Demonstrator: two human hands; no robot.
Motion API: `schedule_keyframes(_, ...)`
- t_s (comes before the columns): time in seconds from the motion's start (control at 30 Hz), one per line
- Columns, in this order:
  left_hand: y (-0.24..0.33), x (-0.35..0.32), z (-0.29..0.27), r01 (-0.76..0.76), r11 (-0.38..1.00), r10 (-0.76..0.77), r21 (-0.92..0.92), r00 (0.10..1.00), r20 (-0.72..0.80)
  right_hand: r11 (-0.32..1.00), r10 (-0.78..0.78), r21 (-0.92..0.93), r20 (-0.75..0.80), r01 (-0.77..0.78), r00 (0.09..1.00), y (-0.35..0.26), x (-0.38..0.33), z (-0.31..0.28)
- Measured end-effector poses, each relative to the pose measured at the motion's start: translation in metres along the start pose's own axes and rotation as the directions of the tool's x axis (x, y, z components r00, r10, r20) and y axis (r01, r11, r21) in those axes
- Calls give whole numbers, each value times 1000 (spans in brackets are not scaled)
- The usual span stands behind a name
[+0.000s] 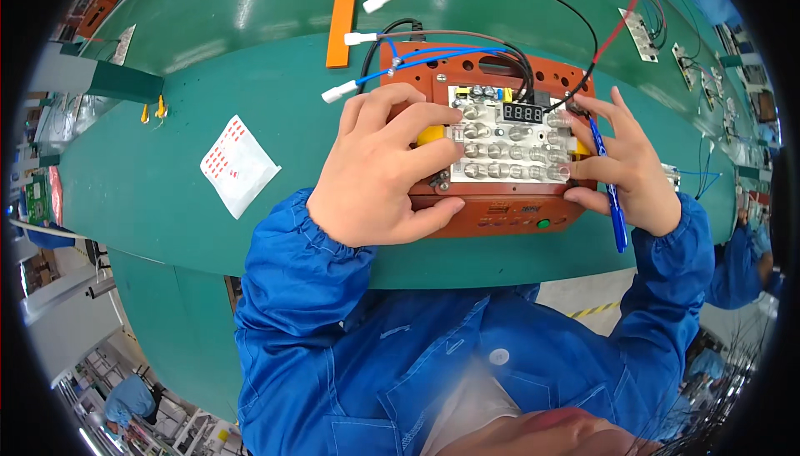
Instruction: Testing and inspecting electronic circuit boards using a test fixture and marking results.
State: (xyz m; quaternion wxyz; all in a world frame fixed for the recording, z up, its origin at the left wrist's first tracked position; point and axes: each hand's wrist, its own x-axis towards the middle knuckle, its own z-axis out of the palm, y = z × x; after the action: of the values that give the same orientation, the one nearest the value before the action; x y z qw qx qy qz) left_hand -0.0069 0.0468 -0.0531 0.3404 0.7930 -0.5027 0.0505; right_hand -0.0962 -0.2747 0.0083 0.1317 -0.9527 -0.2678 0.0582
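A white circuit board (pixel 492 152) with rows of clear round knobs and a small dark digit display (pixel 522 112) lies in a red-brown test fixture (pixel 467 214). My left hand (pixel 387 164) grips the board's left edge, fingertips on it and the thumb low against the fixture's front. At the right edge, the fingers of my right hand (pixel 629 160) touch the board, while a blue pen (pixel 615 197) is tucked among them, tip end pointing toward me. Part of each board edge is hidden under my fingers. A green button (pixel 543 224) shows on the fixture's front.
Black, brown and blue wires with white connectors (pixel 361 38) stretch over the fixture's back left. An orange strip (pixel 342 14) lies beyond it on the green table (pixel 292 81). To the left is a white bag with red marks (pixel 239 166). Other boards (pixel 640 37) sit at far right.
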Motion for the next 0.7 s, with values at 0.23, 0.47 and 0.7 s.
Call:
schedule_keyframes(0.23,-7,-3,13,-96,985,112,141,988,-108,996,86,69,-379,-65,921,-14,-27,50)
schedule_keyframes(0.47,42,-30,20,-289,898,398,331,854,-335,649,598,598,-783,-469,-171,-10,-175,163)
schedule_keyframes(0.7,174,66,146,-434,874,439,-221,898,-26,548,690,654,-706,-522,-159,109,-350,179)
